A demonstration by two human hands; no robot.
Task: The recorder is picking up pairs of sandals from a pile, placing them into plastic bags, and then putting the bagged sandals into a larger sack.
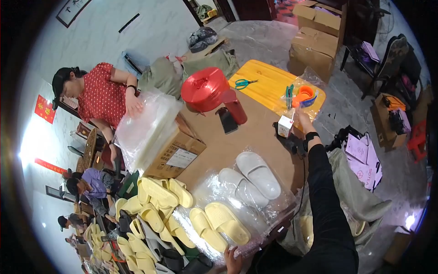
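Observation:
At the far right of the table, my right hand point(302, 120) is closed at a small white carton point(285, 126) with printed sides; its fingers are partly hidden. A small black device with a cable point(292, 143) sits right below it. Low in the view, my left hand point(233, 261) has its fingers bent over the near edge of clear plastic bags point(273, 219). Just beyond that hand lies a pair of pale yellow slippers point(226, 223) on the plastic. A light grey pair point(258, 174) rests farther back, also on the plastic.
An open cardboard box point(180, 153) holds clear bags, touched by a person in red point(107, 93). Yellow slippers point(157, 192) pile up at left. A red twine roll point(205, 89), a phone point(226, 120), scissors point(245, 84) and an orange tape dispenser point(305, 95) lie toward the back.

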